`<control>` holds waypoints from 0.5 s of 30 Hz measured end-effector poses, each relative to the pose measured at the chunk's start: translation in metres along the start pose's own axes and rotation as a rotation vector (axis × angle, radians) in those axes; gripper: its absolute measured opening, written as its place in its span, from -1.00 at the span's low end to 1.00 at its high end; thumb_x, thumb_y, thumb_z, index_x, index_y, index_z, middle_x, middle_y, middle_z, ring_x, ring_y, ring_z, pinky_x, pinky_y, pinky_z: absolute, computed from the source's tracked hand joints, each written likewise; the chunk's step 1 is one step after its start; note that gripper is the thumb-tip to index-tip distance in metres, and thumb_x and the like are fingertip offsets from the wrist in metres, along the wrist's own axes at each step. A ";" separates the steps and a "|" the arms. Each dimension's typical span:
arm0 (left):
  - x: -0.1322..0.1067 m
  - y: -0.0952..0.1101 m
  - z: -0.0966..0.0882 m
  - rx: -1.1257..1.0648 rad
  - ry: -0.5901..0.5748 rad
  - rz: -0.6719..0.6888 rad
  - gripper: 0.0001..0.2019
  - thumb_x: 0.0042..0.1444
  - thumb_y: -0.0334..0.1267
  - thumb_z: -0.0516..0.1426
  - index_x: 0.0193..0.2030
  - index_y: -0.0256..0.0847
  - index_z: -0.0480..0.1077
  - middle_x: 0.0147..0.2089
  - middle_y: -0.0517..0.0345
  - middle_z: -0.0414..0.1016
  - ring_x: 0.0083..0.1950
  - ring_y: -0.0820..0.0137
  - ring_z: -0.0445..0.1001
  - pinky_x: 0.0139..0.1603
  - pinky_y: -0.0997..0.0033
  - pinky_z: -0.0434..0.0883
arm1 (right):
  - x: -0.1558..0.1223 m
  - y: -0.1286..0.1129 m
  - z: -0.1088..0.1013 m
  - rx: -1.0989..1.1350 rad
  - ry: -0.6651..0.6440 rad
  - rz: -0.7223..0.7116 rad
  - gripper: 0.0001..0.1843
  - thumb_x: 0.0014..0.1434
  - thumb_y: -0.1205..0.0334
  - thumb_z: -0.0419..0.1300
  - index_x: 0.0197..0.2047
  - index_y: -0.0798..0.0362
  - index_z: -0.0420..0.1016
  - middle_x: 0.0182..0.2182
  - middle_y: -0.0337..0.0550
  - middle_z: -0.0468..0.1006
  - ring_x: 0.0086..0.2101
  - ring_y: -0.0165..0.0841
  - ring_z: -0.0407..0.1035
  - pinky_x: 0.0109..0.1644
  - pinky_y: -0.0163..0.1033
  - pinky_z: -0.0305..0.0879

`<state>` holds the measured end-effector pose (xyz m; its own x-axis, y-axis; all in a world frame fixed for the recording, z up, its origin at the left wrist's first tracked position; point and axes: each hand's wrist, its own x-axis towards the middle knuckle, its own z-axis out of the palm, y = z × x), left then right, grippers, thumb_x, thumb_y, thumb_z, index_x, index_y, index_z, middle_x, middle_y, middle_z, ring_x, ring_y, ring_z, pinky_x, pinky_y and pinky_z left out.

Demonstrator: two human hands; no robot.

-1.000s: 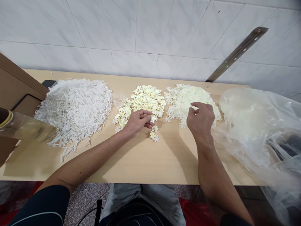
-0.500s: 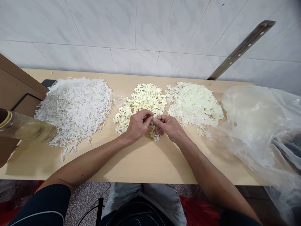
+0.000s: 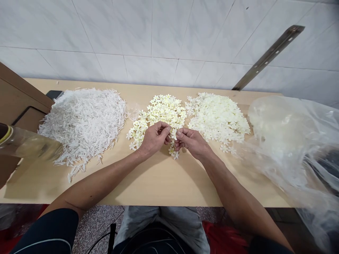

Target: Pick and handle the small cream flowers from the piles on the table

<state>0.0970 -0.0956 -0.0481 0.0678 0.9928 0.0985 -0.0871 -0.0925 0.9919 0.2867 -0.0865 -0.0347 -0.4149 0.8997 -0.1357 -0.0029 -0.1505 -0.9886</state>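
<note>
On a pale wood table [image 3: 159, 187], a middle pile [image 3: 165, 109] of small cream flowers with yellow centres lies straight ahead of you, and your bare hands come close together at its near side. Your left hand [image 3: 155, 138], over the middle pile's near edge, has its fingers curled and its thumb drawn in by the forefinger; whether anything is pinched there is too small to tell. Your right hand [image 3: 192, 141], by the pile's near right corner, is bent the same way, its tips turned toward the left; its grip cannot be told either. A single flower [image 3: 173, 134] shows in the narrow gap between your fingertips, at the middle pile's near edge. A few loose flowers [image 3: 176, 155] lie just nearer to you than the middle pile. Right of the middle pile spreads a broader pale pile [image 3: 219, 116] of flowers, with a clear plastic bag [image 3: 286, 130] farther right. Left of the middle pile sits a large heap of thin white strands [image 3: 87, 120], and beyond it, farthest left, a clear container [image 3: 34, 143] with a yellow rim.
</note>
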 end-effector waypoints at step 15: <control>0.000 0.002 0.001 -0.051 -0.022 -0.064 -0.76 0.29 -0.09 0.24 -0.17 -0.26 0.46 -0.34 0.14 0.54 -0.45 0.46 0.59 -0.47 0.52 0.51 | 0.000 -0.002 0.002 0.015 0.054 -0.069 -0.54 0.14 -0.17 0.47 -0.35 0.02 0.45 -0.45 -0.19 0.59 -0.47 -0.34 0.51 -0.33 -0.21 0.49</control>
<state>0.0981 -0.0957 -0.0459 0.0965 0.9946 0.0377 -0.1321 -0.0247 0.9909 0.2850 -0.0871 -0.0324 -0.3637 0.9288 -0.0706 -0.0442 -0.0929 -0.9947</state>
